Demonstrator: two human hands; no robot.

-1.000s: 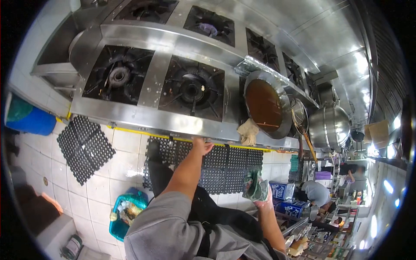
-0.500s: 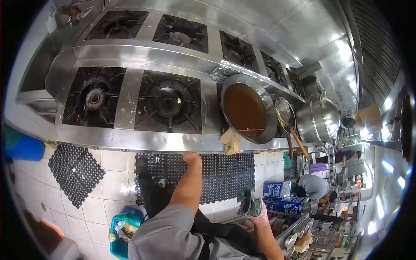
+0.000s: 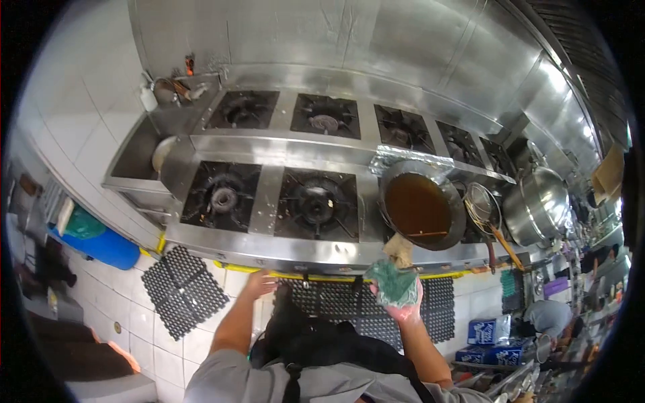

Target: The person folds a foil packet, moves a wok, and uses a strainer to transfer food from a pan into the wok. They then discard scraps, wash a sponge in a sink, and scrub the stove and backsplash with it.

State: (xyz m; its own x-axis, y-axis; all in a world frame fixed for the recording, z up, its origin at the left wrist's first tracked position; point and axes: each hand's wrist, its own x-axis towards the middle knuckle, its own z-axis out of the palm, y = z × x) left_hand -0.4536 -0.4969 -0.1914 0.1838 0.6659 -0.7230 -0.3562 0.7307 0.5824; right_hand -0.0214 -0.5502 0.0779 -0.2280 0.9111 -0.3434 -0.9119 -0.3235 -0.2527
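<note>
My right hand (image 3: pixel 407 309) grips a crumpled green scouring pad (image 3: pixel 395 283), with white suds on the palm and wrist. It is in front of the stove's front edge, just below a beige rag (image 3: pixel 398 250). To the left, my left hand (image 3: pixel 259 283) hangs near the stove front with nothing in it and its fingers stretched out. Ahead is the steel stove (image 3: pixel 269 208), with food bits scattered around its front burners (image 3: pixel 317 203). A large wok (image 3: pixel 455 228) on the right holds brown liquid (image 3: pixel 416 208), and a thin stick lies across it.
Strainers (image 3: pixel 479 201) with wooden handles and a big steel pot (image 3: pixel 537 201) stand right of the wok. Black rubber mats (image 3: pixel 183 292) cover parts of the tiled floor. A blue bin (image 3: pixel 111 250) is at left; blue boxes (image 3: pixel 482 332) and a bending person (image 3: pixel 547 316) are at right.
The view has turned, so the stove sits lower and further right. My right hand has risen with the scouring pad toward the stove front. My left hand has drawn back; its fingers now show.
</note>
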